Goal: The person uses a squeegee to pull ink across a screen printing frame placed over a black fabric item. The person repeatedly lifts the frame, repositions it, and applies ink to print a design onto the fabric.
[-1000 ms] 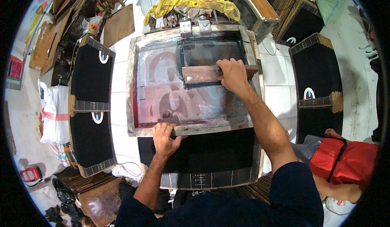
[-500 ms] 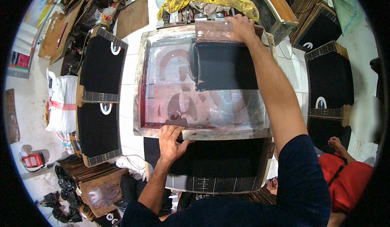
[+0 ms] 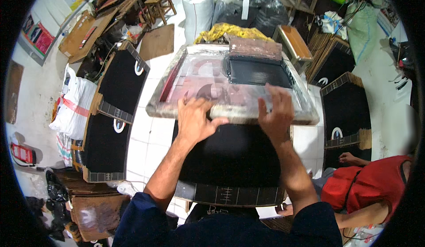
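Observation:
A wooden-framed printing screen (image 3: 230, 113) lies tilted in front of me, its near edge raised above a black fabric piece (image 3: 230, 163). My left hand (image 3: 193, 118) grips the frame's near rail left of centre. My right hand (image 3: 275, 114) grips the same rail right of centre, fingers spread over the mesh. A wooden squeegee (image 3: 255, 48) rests at the screen's far end, beside a dark ink patch (image 3: 259, 72).
Black printed fabric pieces lie on boards at the left (image 3: 113, 114) and right (image 3: 345, 114). A person in red (image 3: 367, 189) sits at the lower right. A yellow cloth (image 3: 226, 29), white sack (image 3: 73, 107), wooden stool (image 3: 294, 43) and clutter ring the floor.
My right hand left the squeegee at the far end and came back to the near rail. Both hands now hold the frame, whose near edge has lifted off the black fabric.

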A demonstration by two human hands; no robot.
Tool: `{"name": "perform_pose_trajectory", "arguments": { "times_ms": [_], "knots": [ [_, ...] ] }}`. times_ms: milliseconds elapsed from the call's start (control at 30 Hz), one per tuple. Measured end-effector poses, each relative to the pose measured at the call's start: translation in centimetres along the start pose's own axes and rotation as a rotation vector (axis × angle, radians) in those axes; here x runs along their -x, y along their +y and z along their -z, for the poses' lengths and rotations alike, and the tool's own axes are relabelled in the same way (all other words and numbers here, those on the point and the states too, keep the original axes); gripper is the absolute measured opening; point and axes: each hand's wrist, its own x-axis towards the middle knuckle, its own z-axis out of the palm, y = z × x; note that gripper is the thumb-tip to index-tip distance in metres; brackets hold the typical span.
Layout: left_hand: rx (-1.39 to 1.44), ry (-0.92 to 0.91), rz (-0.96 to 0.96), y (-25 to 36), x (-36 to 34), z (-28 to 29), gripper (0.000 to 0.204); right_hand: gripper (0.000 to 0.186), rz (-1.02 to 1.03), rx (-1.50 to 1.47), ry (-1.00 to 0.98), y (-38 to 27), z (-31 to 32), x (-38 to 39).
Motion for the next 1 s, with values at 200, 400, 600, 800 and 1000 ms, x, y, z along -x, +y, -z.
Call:
{"name": "perform_pose_trajectory", "arguments": {
  "times_ms": [200,400,600,800,1000],
  "knots": [
    [-0.018,0.669,0.18,-8.9,5.4,1.1,0.061,0.032,-0.051,0.108,0.094,-2.4,2.9,-12.9],
    [0.049,0.107,1.134,-25.1,39.1,-13.1,0.043,0.053,-0.309,0.146,-0.14,-2.9,3.9,-20.8],
    [0.649,-0.219,1.198,-14.0,58.6,-25.7,0.039,0.061,-0.382,0.238,-0.237,-1.3,3.4,-25.9],
    [0.017,-0.166,1.051,-8.7,55.4,-24.2,0.034,0.061,-0.369,0.223,-0.263,-0.3,3.0,-27.9],
    [-0.079,-0.144,0.994,-7.5,52.8,-22.0,0.029,0.058,-0.36,0.198,-0.261,-1.1,3.6,-28.2]
  ]
}}
